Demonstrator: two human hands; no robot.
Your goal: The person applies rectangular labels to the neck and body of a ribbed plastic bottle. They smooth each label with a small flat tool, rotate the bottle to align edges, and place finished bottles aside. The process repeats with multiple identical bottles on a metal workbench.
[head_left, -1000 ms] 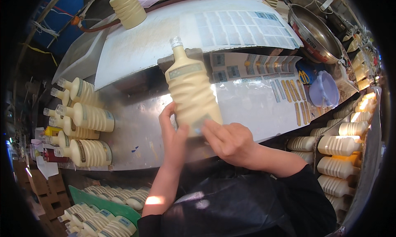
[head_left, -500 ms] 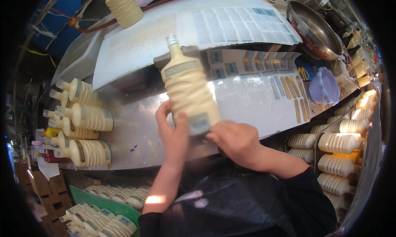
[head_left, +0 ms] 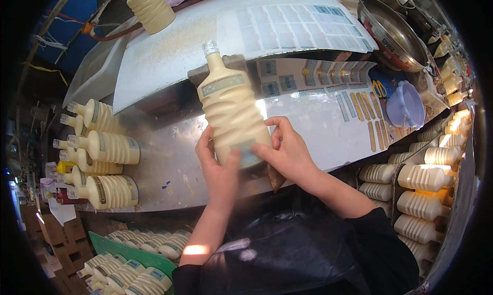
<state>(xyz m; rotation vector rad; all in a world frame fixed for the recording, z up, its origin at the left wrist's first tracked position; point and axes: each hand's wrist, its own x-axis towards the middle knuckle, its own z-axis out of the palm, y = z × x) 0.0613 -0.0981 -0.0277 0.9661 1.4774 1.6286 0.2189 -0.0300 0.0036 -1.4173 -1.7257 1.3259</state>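
Observation:
A cream bottle (head_left: 228, 110) with wavy ridges and a clear threaded neck lies in front of me, neck pointing away. One label (head_left: 223, 84) crosses its shoulder, and a blue-grey label (head_left: 245, 152) sits near its base. My left hand (head_left: 216, 164) grips the lower left side, thumb on the front and slightly blurred. On the lower right side my right hand (head_left: 288, 154) closes round the bottle, its thumb at the base label's edge. Behind the bottle's shoulder shows a grey-brown block (head_left: 237, 65). A brown piece (head_left: 275, 179) sticks out below my right hand.
Several finished-looking bottles (head_left: 113, 146) lie on the table (head_left: 164, 125) at left. Label strips (head_left: 367, 106), yellow-handled scissors (head_left: 379, 88) and a lavender bucket (head_left: 404, 106) are at right. A label sheet (head_left: 298, 25) covers the raised board. Crated bottles (head_left: 421, 177) stand right, others (head_left: 128, 272) lower left.
My right hand has moved from the bottle's bottom corner up onto its right side, thumb now on the front. The bottle has shifted slightly left in view; my left hand keeps its hold.

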